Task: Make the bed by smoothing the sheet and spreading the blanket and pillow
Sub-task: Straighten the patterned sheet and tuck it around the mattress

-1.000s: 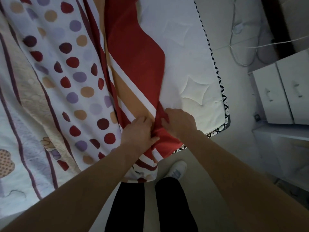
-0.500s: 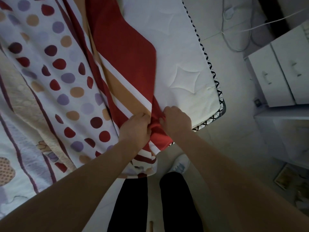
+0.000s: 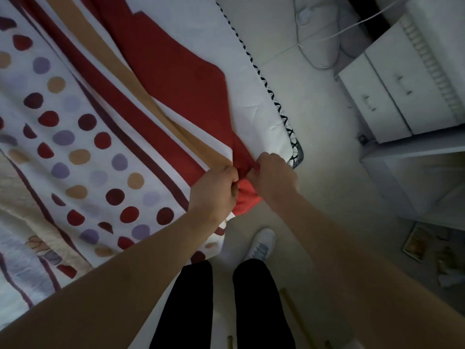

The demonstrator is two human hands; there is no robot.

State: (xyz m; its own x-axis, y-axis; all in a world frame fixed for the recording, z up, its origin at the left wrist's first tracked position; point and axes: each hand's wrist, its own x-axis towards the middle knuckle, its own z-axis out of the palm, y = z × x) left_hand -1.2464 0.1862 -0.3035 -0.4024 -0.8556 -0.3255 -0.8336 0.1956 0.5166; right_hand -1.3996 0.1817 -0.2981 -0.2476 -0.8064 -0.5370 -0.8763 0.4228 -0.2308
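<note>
Sheet [image 3: 176, 79] edge being pulled further over mattress [image 3: 259, 117] than half second ago. Left hand [image 3: 214, 191], right hand [image 3: 274, 176] both clenching bunched red corner, fingers curled tight, just beside mattress's near corner.

The sheet [image 3: 105, 137] is soft matt cloth, printed with dots and stripes. The mattress [image 3: 201, 44] is white quilted fabric with woven trim. The floor [image 3: 324, 157] looks smooth.
</note>
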